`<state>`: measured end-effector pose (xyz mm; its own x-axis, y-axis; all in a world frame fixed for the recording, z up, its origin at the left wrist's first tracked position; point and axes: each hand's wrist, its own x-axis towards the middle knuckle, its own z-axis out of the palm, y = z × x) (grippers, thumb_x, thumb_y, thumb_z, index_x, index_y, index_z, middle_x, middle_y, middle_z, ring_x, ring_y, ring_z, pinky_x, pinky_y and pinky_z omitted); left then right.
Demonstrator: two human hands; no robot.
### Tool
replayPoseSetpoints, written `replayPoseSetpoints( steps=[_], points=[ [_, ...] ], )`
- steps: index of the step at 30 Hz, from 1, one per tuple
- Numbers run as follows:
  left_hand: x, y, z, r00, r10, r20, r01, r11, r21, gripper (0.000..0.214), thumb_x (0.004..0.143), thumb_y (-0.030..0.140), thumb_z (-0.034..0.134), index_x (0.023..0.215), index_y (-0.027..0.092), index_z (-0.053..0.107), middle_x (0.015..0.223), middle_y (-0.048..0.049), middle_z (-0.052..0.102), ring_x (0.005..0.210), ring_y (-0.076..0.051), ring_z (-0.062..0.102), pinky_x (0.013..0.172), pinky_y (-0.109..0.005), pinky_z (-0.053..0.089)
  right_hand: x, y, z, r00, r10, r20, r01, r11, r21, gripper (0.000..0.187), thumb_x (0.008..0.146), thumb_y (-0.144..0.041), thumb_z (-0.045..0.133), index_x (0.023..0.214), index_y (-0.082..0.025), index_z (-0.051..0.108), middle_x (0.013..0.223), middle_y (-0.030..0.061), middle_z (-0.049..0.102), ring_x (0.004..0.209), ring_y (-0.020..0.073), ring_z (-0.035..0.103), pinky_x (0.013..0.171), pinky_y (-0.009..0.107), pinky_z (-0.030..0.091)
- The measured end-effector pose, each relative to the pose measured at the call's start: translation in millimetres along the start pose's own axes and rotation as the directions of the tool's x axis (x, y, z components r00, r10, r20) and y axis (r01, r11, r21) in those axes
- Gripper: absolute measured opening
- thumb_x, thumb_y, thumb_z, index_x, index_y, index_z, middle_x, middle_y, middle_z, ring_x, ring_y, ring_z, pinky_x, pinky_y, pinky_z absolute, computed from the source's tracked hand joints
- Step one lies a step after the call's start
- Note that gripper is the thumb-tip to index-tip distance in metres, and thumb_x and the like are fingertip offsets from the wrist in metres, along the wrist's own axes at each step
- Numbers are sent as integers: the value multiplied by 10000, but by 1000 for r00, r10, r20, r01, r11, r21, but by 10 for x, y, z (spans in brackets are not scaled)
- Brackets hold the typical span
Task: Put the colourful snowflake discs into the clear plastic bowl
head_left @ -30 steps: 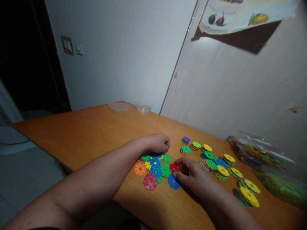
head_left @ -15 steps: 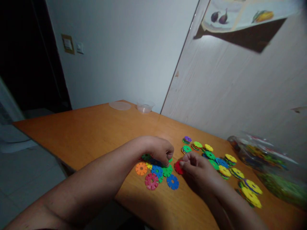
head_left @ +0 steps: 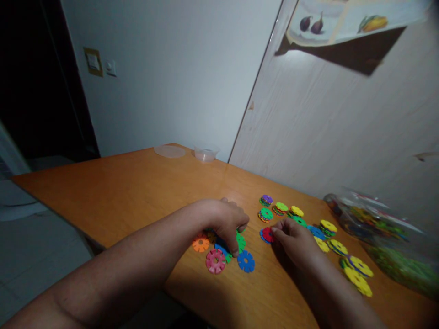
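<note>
My right hand [head_left: 291, 240] pinches the edge of a red notched plastic disc [head_left: 268, 234], which lies over a blue disc on the table. My left hand [head_left: 229, 223] reaches over a loose group of discs, thumb apart from the fingers, its thumb tip touching or just above the pieces. Around it lie an orange disc [head_left: 200, 243], a pink disc [head_left: 216, 261], a green disc [head_left: 242, 242] and a blue disc [head_left: 246, 262]. Other discs are partly hidden under that hand.
Several small disc stacks stand to the right, among them one with a purple top [head_left: 266, 199] and one with a green top [head_left: 265, 214]. Clear plastic bags [head_left: 380, 228] lie by the wall. A clear bowl [head_left: 206, 153] and round lid [head_left: 169, 151] sit at the table's [head_left: 113, 192] back.
My right hand has moved right and slightly up with the red disc, now over a blue one. My left hand's thumb has spread away from its fingers, lower over the loose discs.
</note>
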<state>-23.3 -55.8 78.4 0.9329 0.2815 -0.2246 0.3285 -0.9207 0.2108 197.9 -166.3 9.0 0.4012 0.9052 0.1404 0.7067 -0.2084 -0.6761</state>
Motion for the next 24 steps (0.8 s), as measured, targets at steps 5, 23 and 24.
replayPoseSetpoints(
  steps=[5, 23, 24],
  points=[
    [7, 17, 17, 1000, 5, -30, -5, 1000, -2, 407, 560, 471, 775, 867, 245, 629, 897, -60, 632, 896, -261, 535, 804, -376, 408, -61, -161, -69, 996, -81, -30, 72, 970, -232, 177, 819, -361, 543, 729, -209, 547, 672, 24, 619, 617, 169, 548, 545, 280, 358],
    [48, -51, 30, 996, -50, -78, 48, 998, -30, 216, 689, 349, 675, 857, 238, 598, 838, -35, 625, 761, -210, 545, 697, -332, 410, -534, -656, 141, 889, -180, 421, 217, 975, -41, 152, 772, -293, 642, 805, -221, 513, 697, -22, 553, 614, 124, 468, 519, 246, 318],
    [56, -63, 33, 994, -57, -91, 54, 998, -37, 196, 698, 341, 665, 848, 235, 596, 836, -34, 626, 749, -203, 542, 678, -320, 407, -526, -654, 138, 896, -177, 408, 215, 975, -50, 168, 759, -299, 657, 817, -219, 520, 706, -18, 560, 624, 128, 474, 529, 249, 323]
  ],
)
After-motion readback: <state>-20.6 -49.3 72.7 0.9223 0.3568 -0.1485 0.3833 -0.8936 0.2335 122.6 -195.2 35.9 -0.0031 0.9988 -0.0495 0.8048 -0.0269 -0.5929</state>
